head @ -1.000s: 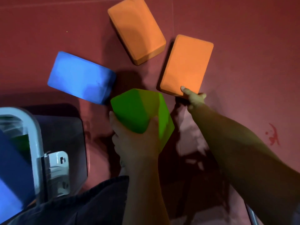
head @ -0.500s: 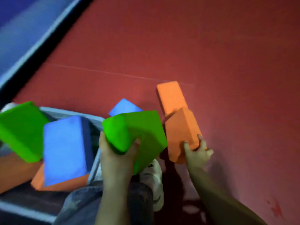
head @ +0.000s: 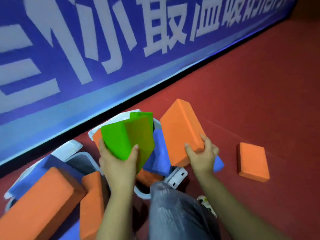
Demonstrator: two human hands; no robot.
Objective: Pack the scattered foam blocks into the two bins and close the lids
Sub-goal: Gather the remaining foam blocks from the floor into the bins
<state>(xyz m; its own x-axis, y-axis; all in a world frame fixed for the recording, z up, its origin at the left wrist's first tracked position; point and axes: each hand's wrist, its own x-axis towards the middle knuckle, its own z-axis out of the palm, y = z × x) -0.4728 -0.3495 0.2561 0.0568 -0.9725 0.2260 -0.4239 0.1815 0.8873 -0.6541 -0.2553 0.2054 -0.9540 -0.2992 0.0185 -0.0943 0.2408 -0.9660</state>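
Head camera, the only view on offer, and both hands are loaded. The left hand (head: 117, 163) is clamped on a bright green rectangular foam block (head: 126, 135), thumb on the near face and fingers wrapped round its left edge, tilted over the mouth of the white plastic bin (head: 121, 116) just beyond the knuckles. The right hand (head: 202, 153) is curled round the lower end of a big orange rectangular foam block (head: 180, 129), angled up and away from the palm, just right of that bin.

Here is the worry: that bin looks crowded. A blue foam block (head: 159, 153) leans out between the two hands, more green and orange show behind and below the left hand, and pieces stand proud of the rim. Push two more in at these angles and, I'd judge, they perch on top, spring back out, or stop the lid closing. The orange one is gripped by one end only, so it could twist loose.

Left of the left wrist, a second white plastic bin (head: 76, 148) is also stuffed: a long orange foam slab (head: 41, 200) and another orange block upright beside it, blue underneath, all poking above the edge. Lid trouble there too, by the look of it.

Out past the right hand, well apart on the red floor (head: 259, 84), a smaller orange foam block (head: 252, 161) lies unpacked. A blue banner with white lettering (head: 103, 40) runs behind.
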